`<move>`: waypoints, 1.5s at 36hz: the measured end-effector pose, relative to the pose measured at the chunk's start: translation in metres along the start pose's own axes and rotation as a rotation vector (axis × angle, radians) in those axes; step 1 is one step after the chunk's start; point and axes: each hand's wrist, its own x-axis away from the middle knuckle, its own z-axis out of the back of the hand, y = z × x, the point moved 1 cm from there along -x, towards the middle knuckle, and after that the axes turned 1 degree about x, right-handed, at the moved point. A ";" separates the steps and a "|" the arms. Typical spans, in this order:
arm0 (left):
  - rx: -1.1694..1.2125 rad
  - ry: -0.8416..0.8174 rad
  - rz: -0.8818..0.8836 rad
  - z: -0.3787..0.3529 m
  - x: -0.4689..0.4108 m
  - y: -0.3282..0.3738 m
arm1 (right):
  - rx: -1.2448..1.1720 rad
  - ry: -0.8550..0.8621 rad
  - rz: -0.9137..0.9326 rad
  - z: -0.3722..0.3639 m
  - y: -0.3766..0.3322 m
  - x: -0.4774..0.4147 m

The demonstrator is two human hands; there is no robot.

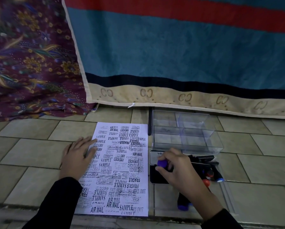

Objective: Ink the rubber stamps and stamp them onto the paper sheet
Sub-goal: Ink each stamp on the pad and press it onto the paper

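Centre frame, you have two hands, the left hand (77, 160) and right hand (181, 171), one paper sheet (122, 164) and one ink pad (155, 176). One purple-knobbed stamp (162, 163), a second stamp (183, 206) at lower right, and a stamp heap (204, 163) too jumbled to count. Two cloths hang above: a floral cloth (31, 55) and a striped cloth (171, 47).

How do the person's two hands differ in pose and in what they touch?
The left hand lies flat with straight fingers; the right hand is curled. The left hand presses the edge of the paper sheet; the right hand grips a purple-topped stamp over the ink pad. Both wear black sleeves.
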 end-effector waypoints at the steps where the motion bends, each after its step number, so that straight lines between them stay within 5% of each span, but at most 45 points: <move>1: 0.000 0.001 0.001 0.000 0.000 -0.001 | -0.004 0.003 -0.002 0.000 0.000 -0.001; 12: -0.005 0.002 0.006 -0.001 0.000 0.000 | 0.029 -0.039 -0.034 0.005 -0.007 -0.011; 19: 0.000 -0.006 0.004 -0.001 0.001 -0.002 | -0.084 0.149 -0.026 0.014 -0.033 -0.081; 31: 0.025 -0.005 -0.002 -0.001 -0.001 -0.004 | 0.117 -0.004 -0.083 -0.031 -0.018 -0.143; 54: 0.029 0.008 -0.013 -0.003 -0.002 -0.005 | 0.179 -0.020 -0.057 -0.038 -0.009 -0.142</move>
